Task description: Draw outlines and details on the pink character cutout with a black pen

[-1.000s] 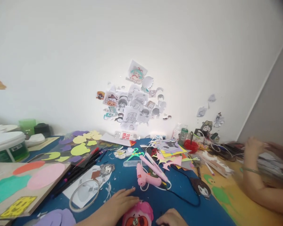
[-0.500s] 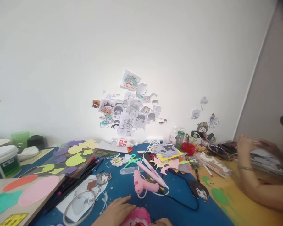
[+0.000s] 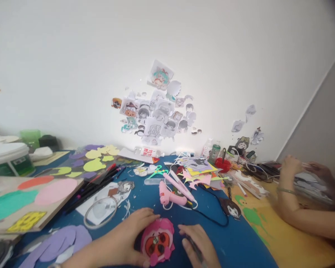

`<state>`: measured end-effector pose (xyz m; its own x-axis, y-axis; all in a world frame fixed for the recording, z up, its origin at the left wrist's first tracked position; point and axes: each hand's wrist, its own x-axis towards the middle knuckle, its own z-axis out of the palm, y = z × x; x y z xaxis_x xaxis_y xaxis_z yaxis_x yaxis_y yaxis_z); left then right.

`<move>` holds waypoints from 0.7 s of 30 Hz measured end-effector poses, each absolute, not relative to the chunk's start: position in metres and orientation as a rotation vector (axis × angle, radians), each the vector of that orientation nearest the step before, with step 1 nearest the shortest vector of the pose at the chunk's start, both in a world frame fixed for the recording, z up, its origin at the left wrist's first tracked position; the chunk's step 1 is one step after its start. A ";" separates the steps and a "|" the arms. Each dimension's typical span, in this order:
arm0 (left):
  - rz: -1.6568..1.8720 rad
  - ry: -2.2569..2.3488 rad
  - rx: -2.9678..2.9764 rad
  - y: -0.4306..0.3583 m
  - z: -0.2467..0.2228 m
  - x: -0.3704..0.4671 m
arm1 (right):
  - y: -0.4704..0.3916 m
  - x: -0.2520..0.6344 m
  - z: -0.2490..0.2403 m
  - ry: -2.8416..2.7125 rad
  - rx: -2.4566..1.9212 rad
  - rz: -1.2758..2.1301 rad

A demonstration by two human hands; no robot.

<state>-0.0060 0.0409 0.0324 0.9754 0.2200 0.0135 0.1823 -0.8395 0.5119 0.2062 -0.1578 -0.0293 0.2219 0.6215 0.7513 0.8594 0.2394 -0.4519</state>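
Note:
My left hand (image 3: pixel 135 236) curls around the left side of a pink cartoon-face craft (image 3: pixel 158 243), fingers at its top and thumb near its bottom. The craft has a frilly pink edge, an orange-red face and dark eyes. Just to its right is my right hand (image 3: pixel 198 243), its fingers closed around a slim dark pen-like tool (image 3: pixel 194 247). The tool's exact kind is unclear. Beyond both hands, a pink glue gun (image 3: pixel 170 195) lies on the blue table mat (image 3: pixel 145 203), beside a pink-and-white stick-shaped tool (image 3: pixel 180 186) with a cord.
Purple paper pieces (image 3: pixel 63 242) lie at the left front, below a board with coloured shapes (image 3: pixel 58 190). A metal ring (image 3: pixel 100 212) rests on a paper drawing. Green scissors (image 3: pixel 158 172) and a heap of paper scraps (image 3: pixel 202 173) lie farther back. Another person's arm (image 3: pixel 293 208) is at the right.
My view has tipped downward, so more of both hands and the pink craft shows. The slim tool in my right hand is now clearly visible.

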 end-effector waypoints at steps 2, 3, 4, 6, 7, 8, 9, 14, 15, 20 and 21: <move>0.049 0.260 2.564 0.042 0.039 -0.007 | -0.165 0.212 -0.014 -1.491 -1.546 -0.064; 0.029 0.245 2.556 0.043 0.043 -0.007 | -0.167 0.213 -0.008 -1.429 -1.540 -0.018; 0.016 0.230 2.552 0.043 0.046 -0.008 | -0.168 0.214 -0.005 -1.354 -1.555 0.023; -0.002 0.201 2.550 0.044 0.049 -0.008 | -0.167 0.214 -0.003 -1.237 -1.564 0.047; -0.007 0.189 2.551 0.044 0.050 -0.008 | -0.165 0.214 -0.004 -1.207 -1.573 0.055; -0.012 0.181 2.552 0.044 0.050 -0.008 | -0.163 0.215 -0.005 -1.198 -1.579 0.061; -0.016 0.178 2.553 0.044 0.050 -0.008 | -0.161 0.215 -0.005 -1.200 -1.580 0.065; -0.027 0.172 2.557 0.047 0.048 -0.009 | -0.144 0.225 0.012 -1.311 -1.485 0.063; -0.025 0.173 2.557 0.049 0.047 -0.009 | -0.140 0.227 0.018 -1.353 -1.448 0.064; -0.007 0.165 2.564 0.056 0.040 -0.007 | -0.118 0.229 0.039 -1.512 -1.245 0.105; 0.000 0.167 2.569 0.055 0.039 -0.006 | -0.113 0.228 0.041 -1.525 -1.219 0.124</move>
<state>-0.0060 0.0551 0.0387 0.9922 0.1193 -0.0350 0.1194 -0.8354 0.5365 0.2281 -0.1128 0.0414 0.1584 0.7270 0.6681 0.6094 0.4605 -0.6455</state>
